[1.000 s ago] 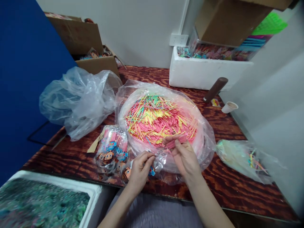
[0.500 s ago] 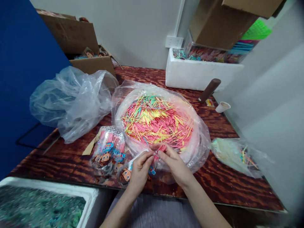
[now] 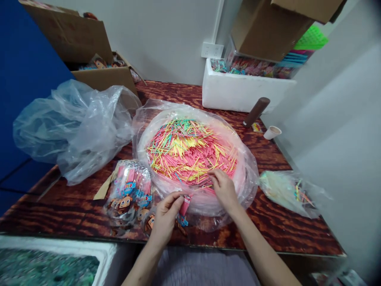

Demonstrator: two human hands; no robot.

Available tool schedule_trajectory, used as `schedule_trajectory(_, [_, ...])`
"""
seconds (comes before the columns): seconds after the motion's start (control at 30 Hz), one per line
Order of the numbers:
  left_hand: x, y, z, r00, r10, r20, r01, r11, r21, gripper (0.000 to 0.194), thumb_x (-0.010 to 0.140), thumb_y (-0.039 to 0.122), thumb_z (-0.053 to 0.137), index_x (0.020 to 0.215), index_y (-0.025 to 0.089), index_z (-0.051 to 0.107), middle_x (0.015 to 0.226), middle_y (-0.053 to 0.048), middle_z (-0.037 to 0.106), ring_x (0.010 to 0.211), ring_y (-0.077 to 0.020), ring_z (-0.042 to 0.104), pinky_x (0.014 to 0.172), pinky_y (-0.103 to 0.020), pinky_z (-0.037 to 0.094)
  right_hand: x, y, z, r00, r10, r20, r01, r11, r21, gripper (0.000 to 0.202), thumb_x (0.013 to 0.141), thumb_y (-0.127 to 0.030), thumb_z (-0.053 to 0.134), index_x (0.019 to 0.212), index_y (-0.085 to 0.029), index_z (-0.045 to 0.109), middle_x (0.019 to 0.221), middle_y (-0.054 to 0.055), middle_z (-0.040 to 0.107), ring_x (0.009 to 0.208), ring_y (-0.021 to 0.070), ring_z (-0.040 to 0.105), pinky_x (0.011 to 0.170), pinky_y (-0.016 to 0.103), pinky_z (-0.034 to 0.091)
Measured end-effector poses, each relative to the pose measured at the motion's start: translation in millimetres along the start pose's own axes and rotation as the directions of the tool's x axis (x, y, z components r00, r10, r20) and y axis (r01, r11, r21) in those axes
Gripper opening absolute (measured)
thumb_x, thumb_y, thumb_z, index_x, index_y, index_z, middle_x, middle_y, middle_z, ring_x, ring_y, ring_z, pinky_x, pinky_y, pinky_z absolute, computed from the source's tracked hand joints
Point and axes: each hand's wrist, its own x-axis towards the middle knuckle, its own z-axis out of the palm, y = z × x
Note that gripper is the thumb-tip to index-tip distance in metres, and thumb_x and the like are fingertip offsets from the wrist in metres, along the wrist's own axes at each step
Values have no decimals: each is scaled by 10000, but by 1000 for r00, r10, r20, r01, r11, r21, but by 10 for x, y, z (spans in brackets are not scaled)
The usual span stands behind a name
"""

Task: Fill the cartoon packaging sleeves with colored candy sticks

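Between thumb and finger, my left hand pinches the top of a small clear packet with pink sticks in it, over the front edge of a big open plastic bag. My right hand is over the front right of the heap of pink, yellow and green sticks inside that bag. Its fingers are bent at the sticks; whether they hold any is too small to tell. Left of my left hand lies a pile of filled packets with cartoon monkey figures.
A crumpled clear bag and an open cardboard box are at left. A white foam box, brown cylinder and paper cup stand at back right. A small bag lies right; a foam tub is front left.
My right hand has left the packet and moved up and right to the sticks in the bag. My left hand still holds the packet, slightly lower. The whole view has shifted a little.
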Motion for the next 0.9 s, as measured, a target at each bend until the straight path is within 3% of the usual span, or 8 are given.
schedule_trajectory(0.1, [3,10,27,1000,2,-1,-2,1000,-1,221,830,347,646,947,191,752,929,-38,745,904,-187,656,825,-249,490,204,344,27,988,-71,140,123,904,-410,242,903,-76,455,978,-174,663,976,113,656,961,249,564,828,333,424])
schedule_trajectory(0.23, [-19,40,53,1000,22,4,-22,999,40,220,834,324,639,961,184,750,933,-44,742,903,-194,659,823,-257,492,259,453,51,946,-133,296,291,750,-593,230,901,-65,455,984,-153,652,1014,119,637,961,243,529,827,320,397])
schedule_trajectory(0.47, [-108,23,48,1000,-3,9,3,999,49,208,828,309,638,959,185,743,925,-43,735,885,-183,647,803,-243,483,278,362,-29,895,-128,427,405,634,-659,250,856,-13,470,1007,-134,628,1036,131,624,962,253,514,804,326,378])
schedule_trajectory(0.73, [-144,120,-4,999,31,-34,-30,999,24,173,819,281,647,928,189,745,910,-34,732,880,-173,644,798,-233,477,339,336,-112,820,-154,552,525,587,-616,187,874,-60,508,990,-151,622,1014,119,631,953,251,540,739,315,378])
schedule_trajectory(0.9, [-127,143,-13,999,2,-46,-3,1000,-18,185,792,289,672,923,177,739,887,-36,738,827,-169,649,748,-233,493,370,369,-225,832,-200,518,517,618,-592,155,899,-71,495,878,-145,630,892,99,625,813,205,559,707,289,377])
